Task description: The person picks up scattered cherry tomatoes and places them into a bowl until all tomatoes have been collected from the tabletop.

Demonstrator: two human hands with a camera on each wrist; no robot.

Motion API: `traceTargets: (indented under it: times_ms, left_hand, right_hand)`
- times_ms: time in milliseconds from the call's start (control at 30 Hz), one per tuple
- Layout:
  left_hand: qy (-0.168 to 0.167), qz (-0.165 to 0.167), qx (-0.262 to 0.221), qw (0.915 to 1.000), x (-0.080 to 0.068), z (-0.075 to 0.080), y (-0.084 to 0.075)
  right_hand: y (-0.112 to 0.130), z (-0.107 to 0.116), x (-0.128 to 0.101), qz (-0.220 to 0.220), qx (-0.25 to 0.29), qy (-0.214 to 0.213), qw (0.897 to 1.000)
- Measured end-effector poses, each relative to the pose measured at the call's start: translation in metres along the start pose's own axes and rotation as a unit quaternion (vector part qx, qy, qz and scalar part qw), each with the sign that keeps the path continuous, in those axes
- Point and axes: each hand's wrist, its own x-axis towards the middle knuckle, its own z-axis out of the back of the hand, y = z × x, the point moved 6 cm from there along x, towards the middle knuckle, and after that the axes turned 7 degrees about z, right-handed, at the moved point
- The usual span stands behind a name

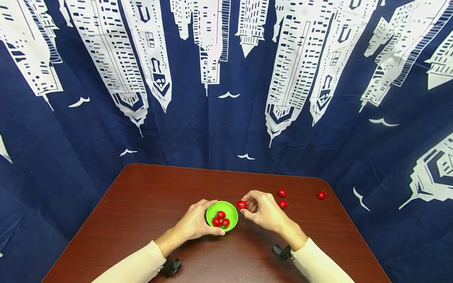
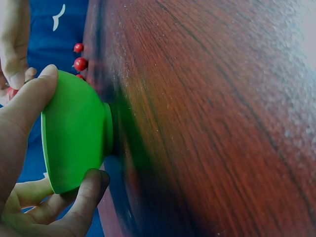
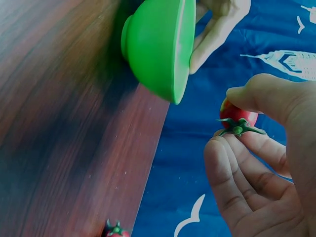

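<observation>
Risk: tomato (image 1: 242, 204) pinched lightly in my right hand (image 1: 263, 210) could slip short of the bowl (image 1: 231, 210) my left hand (image 1: 194, 224) grips, rolling across the worktop (image 1: 141, 196).

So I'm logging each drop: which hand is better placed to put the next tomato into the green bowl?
The right hand: it already pinches a tomato beside the green bowl, while the left hand grips that bowl.

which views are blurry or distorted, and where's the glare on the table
Head view: sharp but wide-angle, the city-print curtain fanning outward and the brown wooden table tapering. Left wrist view: the small green plastic bowl is fairly crisp, the tabletop beyond it smeared, with pale glare top right. Right wrist view: the red cherry tomato in the right hand is clear, the wood at left soft.
</observation>
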Motion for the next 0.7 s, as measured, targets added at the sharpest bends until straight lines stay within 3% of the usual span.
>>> traceTargets:
  times_ms: [700]
  left_hand:
    - [0.002,-0.006,-0.004,1.0000,0.000,-0.001,0.000]
  right_hand:
    - [0.019,-0.023,0.016,0.033,0.001,0.021,0.999]
